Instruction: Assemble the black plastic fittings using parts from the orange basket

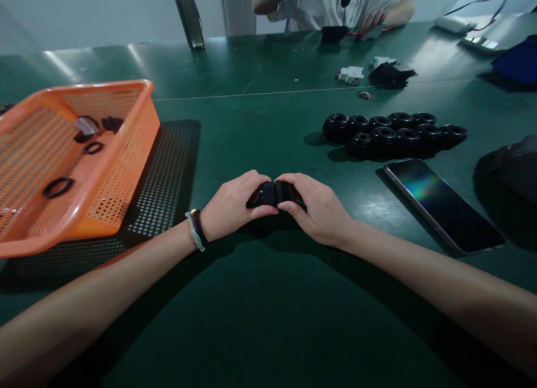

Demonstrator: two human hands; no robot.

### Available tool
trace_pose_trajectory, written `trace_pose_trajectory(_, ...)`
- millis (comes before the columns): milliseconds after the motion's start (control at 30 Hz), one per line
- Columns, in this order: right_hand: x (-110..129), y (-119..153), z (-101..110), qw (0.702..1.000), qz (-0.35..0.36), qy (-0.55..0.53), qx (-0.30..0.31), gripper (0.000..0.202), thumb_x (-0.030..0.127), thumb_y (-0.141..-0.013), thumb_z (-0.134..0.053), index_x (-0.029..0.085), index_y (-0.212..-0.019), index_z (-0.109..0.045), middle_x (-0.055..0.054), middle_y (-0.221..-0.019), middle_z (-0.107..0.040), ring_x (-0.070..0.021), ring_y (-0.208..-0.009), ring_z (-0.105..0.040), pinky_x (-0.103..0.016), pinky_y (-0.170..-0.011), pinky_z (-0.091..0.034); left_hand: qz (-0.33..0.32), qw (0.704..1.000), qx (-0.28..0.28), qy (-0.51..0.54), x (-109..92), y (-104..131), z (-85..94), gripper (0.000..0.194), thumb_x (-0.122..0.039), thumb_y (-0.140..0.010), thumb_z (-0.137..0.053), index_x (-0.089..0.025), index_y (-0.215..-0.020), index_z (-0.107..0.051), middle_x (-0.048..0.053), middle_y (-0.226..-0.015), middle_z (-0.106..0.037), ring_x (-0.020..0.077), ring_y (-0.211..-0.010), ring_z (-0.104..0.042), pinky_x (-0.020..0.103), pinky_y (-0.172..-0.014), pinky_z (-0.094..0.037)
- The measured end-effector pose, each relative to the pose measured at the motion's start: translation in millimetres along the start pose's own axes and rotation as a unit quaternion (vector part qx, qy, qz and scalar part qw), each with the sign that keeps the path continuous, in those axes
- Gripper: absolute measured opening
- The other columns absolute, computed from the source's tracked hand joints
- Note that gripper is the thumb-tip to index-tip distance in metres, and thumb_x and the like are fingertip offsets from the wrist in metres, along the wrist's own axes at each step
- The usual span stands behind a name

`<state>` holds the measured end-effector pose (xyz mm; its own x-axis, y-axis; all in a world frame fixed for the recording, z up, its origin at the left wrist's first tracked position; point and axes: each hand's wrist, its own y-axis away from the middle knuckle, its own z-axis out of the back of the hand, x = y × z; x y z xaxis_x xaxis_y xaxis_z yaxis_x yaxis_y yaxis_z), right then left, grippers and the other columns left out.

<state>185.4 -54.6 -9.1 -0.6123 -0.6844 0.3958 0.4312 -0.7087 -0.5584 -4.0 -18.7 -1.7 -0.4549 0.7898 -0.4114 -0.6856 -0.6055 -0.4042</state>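
Observation:
Between my two hands, just above the green table (pixel 251 321), is a small black cylindrical part (pixel 268 194) with a ring-like band. My left hand (pixel 235 203) grips its left end, thumb below and fingers over the top. Closed on the right end is my right hand (pixel 316 206), with thumb and forefinger pinching it. My fingers cover much of the part, so its exact kind is unclear. To the right, beyond my right hand, several glossy black round parts with holes in their tops (pixel 384 135) stand in two rows.
An orange perforated basket (pixel 138 147) at left holds black rings (pixel 57 187) and other black pieces. On the right lie a phone (pixel 444 203) and a dark object (pixel 518 167). Across the table, a person (pixel 335 10) works near white and black parts (pixel 350 75). A bottle (pixel 188 16) stands at the back.

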Motion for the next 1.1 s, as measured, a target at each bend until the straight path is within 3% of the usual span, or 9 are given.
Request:
trace_pose_trajectory(400,5.8,-1.4,0.8,0.997,-0.063,-0.031,0.023,0.036,0.046,-0.092,-0.033,0.015,-0.099,-0.050,-0.009,-0.086,-0.065,-0.0180,-0.073,-0.061,-0.030,-0.062,-0.049,-0.034,0.997,-0.034,-0.068,-0.5,2.0,-1.5,0.052,-0.061,-0.084,-0.039,-0.012,-0.094,-0.055,0.006,-0.083,-0.057,0.0158,-0.073,-0.055,0.026,-0.065,-0.045)
trace_pose_trajectory(700,-0.9,-0.2,0.0,0.997,0.058,0.024,-0.041,0.031,0.041,-0.093,-0.036,0.016,-0.109,-0.046,-0.009,-0.090,-0.063,-0.0182,-0.078,-0.059,-0.031,-0.065,-0.049,0.017,0.990,0.056,0.127,0.9,-3.0,4.3,0.057,-0.065,-0.084,-0.035,-0.012,-0.099,-0.052,0.004,-0.082,-0.058,0.0142,-0.069,-0.052,0.024,-0.061,-0.041)
trace_pose_trajectory(900,-0.7,-1.6,1.2,0.996,0.077,0.030,-0.038,0.028,0.039,-0.093,-0.038,0.016,-0.107,-0.047,-0.008,-0.086,-0.062,-0.0181,-0.076,-0.058,-0.031,-0.062,-0.048,0.023,0.984,0.084,0.154,1.3,-2.5,6.5,0.053,-0.063,-0.086,-0.033,-0.014,-0.089,-0.052,0.001,-0.074,-0.053,0.0131,-0.063,-0.047,0.024,-0.057,-0.037)
trace_pose_trajectory(1100,0.3,-1.5,0.7,0.996,0.072,0.033,-0.032,0.030,0.040,-0.093,-0.036,0.016,-0.105,-0.048,-0.009,-0.086,-0.063,-0.0178,-0.073,-0.058,-0.031,-0.062,-0.048,0.036,0.989,0.077,0.124,-0.8,-3.0,6.1,0.048,-0.059,-0.086,-0.037,-0.014,-0.091,-0.050,0.002,-0.078,-0.053,0.0136,-0.066,-0.047,0.025,-0.059,-0.038)
